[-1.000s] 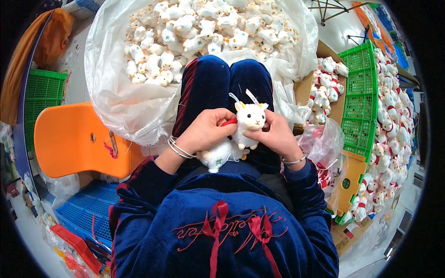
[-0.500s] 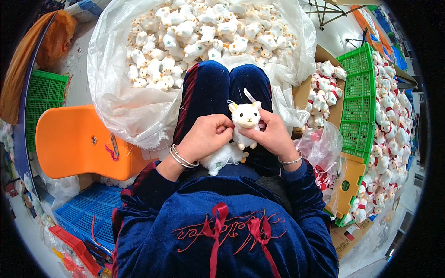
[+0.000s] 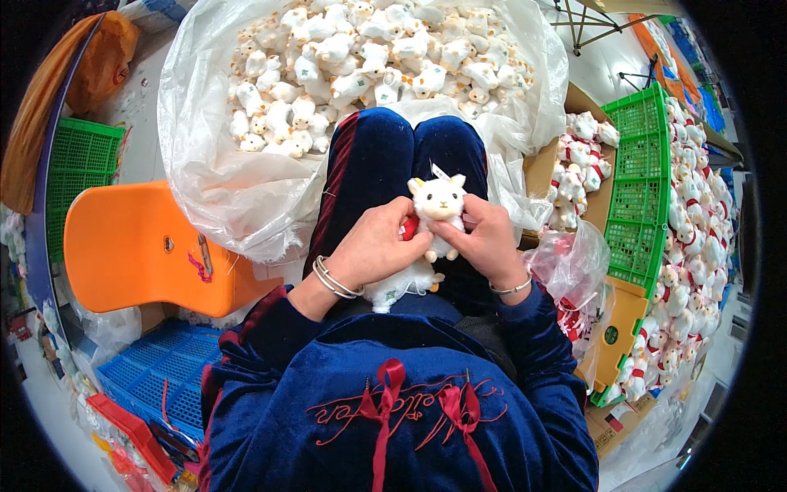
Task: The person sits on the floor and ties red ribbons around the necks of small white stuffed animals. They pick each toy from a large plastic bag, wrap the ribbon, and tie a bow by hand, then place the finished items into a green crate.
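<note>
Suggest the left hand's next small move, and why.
Probably draw the red piece around the white plush toy, just under its head: the left hand has it at the toy's side, the right hand holds the toy, and the toys in the carton wear red bands.

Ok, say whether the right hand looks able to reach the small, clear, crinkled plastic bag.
Probably yes: the bag lies close beside the right hand, nothing visible between, though that hand holds a white plush animal.
</note>
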`<action>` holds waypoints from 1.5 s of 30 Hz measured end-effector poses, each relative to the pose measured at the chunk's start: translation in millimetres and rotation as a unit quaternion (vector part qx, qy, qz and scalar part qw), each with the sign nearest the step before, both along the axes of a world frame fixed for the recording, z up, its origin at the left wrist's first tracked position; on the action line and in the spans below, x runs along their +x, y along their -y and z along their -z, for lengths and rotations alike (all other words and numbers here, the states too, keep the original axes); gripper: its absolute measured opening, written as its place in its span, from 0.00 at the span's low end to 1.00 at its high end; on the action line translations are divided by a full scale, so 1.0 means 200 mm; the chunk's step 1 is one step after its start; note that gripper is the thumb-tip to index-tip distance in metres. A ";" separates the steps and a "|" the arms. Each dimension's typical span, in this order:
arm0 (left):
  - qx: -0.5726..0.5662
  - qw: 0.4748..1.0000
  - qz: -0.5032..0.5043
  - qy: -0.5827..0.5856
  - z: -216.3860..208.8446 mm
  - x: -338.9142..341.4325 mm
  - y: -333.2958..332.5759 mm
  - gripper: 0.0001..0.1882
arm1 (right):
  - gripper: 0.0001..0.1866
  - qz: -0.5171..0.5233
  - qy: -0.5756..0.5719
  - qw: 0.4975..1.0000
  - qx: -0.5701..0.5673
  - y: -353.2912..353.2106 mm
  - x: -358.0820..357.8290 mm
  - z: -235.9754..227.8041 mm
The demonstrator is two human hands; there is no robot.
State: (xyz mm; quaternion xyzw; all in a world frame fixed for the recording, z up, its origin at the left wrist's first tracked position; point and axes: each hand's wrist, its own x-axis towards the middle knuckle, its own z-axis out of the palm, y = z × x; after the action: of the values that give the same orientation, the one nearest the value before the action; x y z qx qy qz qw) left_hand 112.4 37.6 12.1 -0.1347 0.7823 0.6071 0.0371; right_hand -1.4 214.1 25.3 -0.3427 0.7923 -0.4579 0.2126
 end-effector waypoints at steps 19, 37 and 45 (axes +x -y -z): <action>-0.107 0.988 0.027 0.113 -0.01 -0.11 0.14 0.23 | 0.06 -0.027 0.002 0.997 0.077 -0.07 -0.08 -0.04; 0.069 0.994 0.059 0.060 0.03 -0.14 0.21 0.10 | 0.05 0.014 -0.075 0.997 0.018 0.10 -0.03 -0.01; -0.073 0.996 -0.058 -0.001 0.00 -0.13 0.16 0.10 | 0.05 -0.001 -0.114 0.993 -0.016 0.21 -0.07 0.05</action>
State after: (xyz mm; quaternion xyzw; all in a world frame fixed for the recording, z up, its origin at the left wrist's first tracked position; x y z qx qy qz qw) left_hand 85.8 5.4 12.9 -0.1815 0.8153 0.5497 -0.0086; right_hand -14.8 171.5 16.2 -0.3972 0.8034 -0.4283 0.1155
